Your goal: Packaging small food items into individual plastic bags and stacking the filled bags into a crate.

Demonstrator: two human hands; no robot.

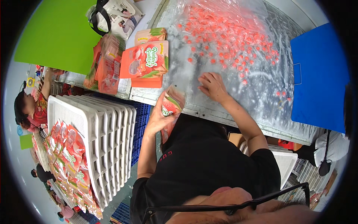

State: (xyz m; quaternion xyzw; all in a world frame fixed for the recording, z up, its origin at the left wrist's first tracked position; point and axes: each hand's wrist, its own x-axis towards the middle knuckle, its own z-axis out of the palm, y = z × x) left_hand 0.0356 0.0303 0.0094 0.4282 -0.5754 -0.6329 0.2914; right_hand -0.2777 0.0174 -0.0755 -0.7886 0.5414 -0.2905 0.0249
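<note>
My left hand [158, 117] is closed around a printed candy pouch [172, 104], which stands upright at the table's front edge with its clear-looking top toward the tabletop. Over the metal table [186, 80], my right hand [213, 86] has its fingers loosely bent and apart, with nothing visible in them. Beyond that hand lies a large spread of small red candies [231, 41] in clear wrappers. A stack of flat pink pouches [144, 61] rests to the left, beside bundled pouches [109, 71].
At my left stands a tall stack of white plastic trays [108, 130], filled pouches [71, 156] on top. A blue panel [320, 78] rises on the right, a green one [56, 37] on the far left. A bag [117, 18] sits behind the pouches. Other people are nearby.
</note>
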